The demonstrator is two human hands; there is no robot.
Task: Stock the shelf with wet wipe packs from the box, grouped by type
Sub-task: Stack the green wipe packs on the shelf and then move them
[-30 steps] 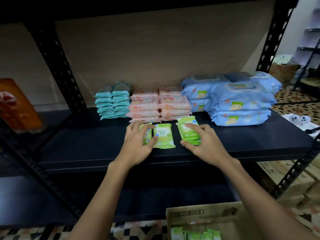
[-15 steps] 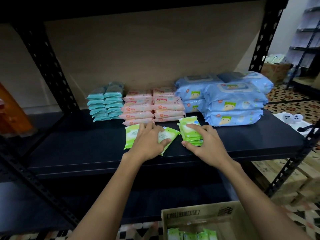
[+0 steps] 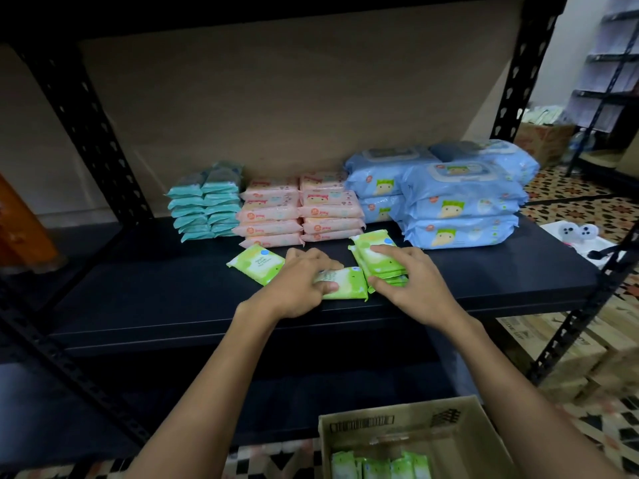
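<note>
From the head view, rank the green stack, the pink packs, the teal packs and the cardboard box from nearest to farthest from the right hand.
Measured from the right hand:
1. Green stack, under its fingers on the shelf.
2. Pink packs, behind and to the left.
3. Teal packs, farther left at the back.
4. Cardboard box, down on the floor below the shelf.

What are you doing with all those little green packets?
A person is stocking a dark shelf with wet wipe packs, sorted by colour. Teal packs, pink packs and big blue packs are stacked along the back. In front, the left hand grips one green pack, and the right hand rests on a small green stack. Another green pack lies loose at the left. More green packs wait in the cardboard box below.
</note>
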